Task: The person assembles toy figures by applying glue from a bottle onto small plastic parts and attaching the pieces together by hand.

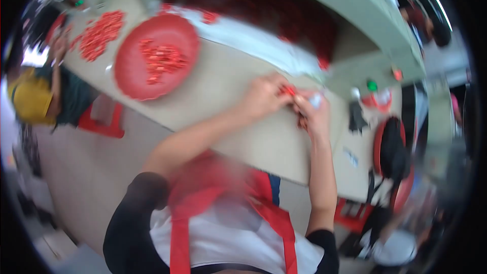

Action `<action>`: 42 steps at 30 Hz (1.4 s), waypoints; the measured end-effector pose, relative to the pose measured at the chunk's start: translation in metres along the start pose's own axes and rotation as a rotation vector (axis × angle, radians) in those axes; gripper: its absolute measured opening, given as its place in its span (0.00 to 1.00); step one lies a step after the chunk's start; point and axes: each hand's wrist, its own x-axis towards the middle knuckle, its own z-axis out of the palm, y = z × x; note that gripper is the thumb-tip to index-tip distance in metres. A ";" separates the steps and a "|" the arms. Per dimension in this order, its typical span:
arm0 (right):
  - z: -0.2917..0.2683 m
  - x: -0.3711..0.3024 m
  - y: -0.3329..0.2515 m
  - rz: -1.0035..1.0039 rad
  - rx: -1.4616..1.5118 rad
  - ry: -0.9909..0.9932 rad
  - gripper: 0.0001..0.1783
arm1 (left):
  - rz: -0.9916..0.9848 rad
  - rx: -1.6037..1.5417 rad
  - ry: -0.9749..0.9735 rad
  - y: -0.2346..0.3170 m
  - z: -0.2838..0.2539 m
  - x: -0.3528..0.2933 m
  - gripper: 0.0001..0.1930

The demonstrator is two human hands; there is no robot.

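My left hand and my right hand meet above the table, fingers pinched together. Between their fingertips is a small, glossy red piece, blurred, so its exact kind does not show. A pale bluish-white patch appears at my right hand; whether it is a held thing or a finger cover I cannot make out. Left of my hands, a round red basin rests on the table, with a heap of small red pieces inside.
More red pieces lie loose at the table's far left, near a person in a yellow top. A pale shelf unit rises behind the table, red items within. To the right are a black bag and red stools.
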 end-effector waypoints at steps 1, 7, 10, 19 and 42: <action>-0.005 0.001 0.001 -0.005 -0.014 -0.002 0.08 | -0.015 0.021 0.002 0.004 0.000 0.002 0.10; -0.012 -0.008 0.005 -0.032 0.062 0.022 0.05 | -0.027 0.004 0.002 0.017 0.010 0.000 0.12; -0.015 -0.009 0.010 -0.050 0.083 0.005 0.07 | -0.045 0.040 -0.001 0.019 0.011 -0.002 0.12; -0.010 -0.004 0.008 -0.022 0.087 -0.014 0.08 | -0.077 0.097 -0.048 0.020 0.004 -0.001 0.14; -0.014 -0.011 0.000 -0.103 0.163 -0.038 0.06 | -0.200 -0.011 -0.083 0.038 0.006 0.000 0.10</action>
